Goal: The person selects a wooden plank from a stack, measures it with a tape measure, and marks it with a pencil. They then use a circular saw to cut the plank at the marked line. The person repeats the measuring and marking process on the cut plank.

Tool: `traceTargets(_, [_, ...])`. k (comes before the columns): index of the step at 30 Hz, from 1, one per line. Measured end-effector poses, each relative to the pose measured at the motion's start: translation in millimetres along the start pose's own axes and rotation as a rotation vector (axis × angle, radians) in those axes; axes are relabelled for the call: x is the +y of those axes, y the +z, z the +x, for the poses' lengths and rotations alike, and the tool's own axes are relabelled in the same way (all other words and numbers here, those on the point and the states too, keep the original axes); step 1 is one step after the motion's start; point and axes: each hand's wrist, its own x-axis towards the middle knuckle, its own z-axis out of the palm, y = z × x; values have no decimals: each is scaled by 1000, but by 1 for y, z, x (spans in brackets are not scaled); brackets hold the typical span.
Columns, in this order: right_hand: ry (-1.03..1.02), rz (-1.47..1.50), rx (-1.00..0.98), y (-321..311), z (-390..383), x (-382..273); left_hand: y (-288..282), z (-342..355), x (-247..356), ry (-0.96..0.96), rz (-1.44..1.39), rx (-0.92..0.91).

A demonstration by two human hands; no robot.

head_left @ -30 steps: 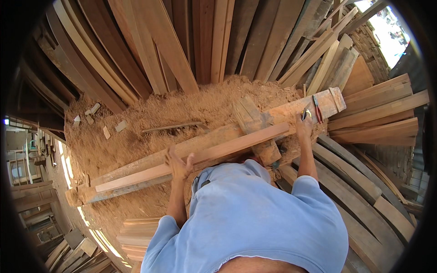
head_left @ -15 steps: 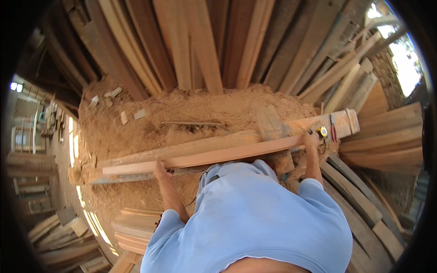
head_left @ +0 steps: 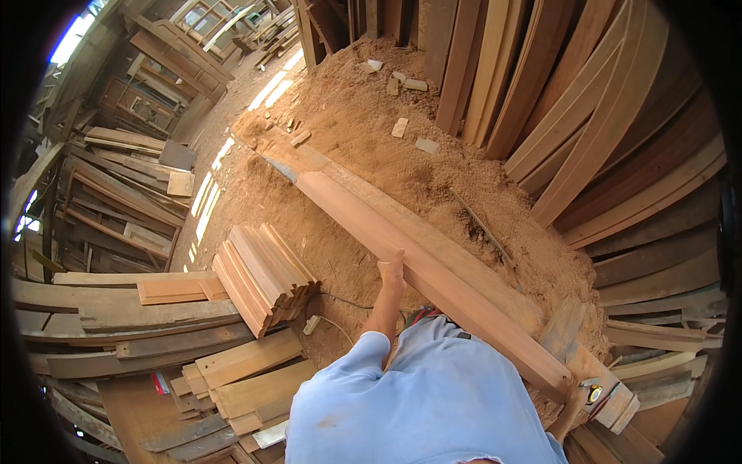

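Note:
A long, planed reddish wooden plank [head_left: 456, 298] lies slantwise in front of me, above a rougher work beam [head_left: 502, 290]. My left hand [head_left: 393, 272] grips its near edge around the middle, thumb on top and fingers hidden beneath. At the plank's right end, my right hand [head_left: 573, 397] is closed around the wood, with its fingers partly hidden. Just beyond that hand, a yellow and black tape measure [head_left: 593, 394] rests on the beam's end.
Sawdust [head_left: 363, 131] covers the ground, with small offcuts scattered on it. Tall boards [head_left: 533, 69] lean at the far right. On the left are a stack of moulded strips [head_left: 259, 271] and piled planks [head_left: 154, 313]. A cord [head_left: 340, 329] runs near my left arm.
My view has swung left, bringing the stacked strips fully into sight. Both hands stay on the plank; the left hand is now nearer its middle and the right at its end.

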Motion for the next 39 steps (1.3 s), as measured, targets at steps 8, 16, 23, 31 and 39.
traceTargets(8, [-149,-101,481,32,-25,4,-1,-30,6,-147,-139,-21])
traceTargets(16, [-41,-4,300,43,-24,-21,9,0,-22,-351,-379,-279])
traceTargets(23, [-44,23,266,39,-19,-39,-6,30,-44,-455,-213,-326])
traceTargets(31, [-51,9,242,39,-5,-37,-24,24,-6,-618,629,-479])
traceTargets(39, [-93,100,139,9,5,-83,-24,19,10,-520,797,-371])
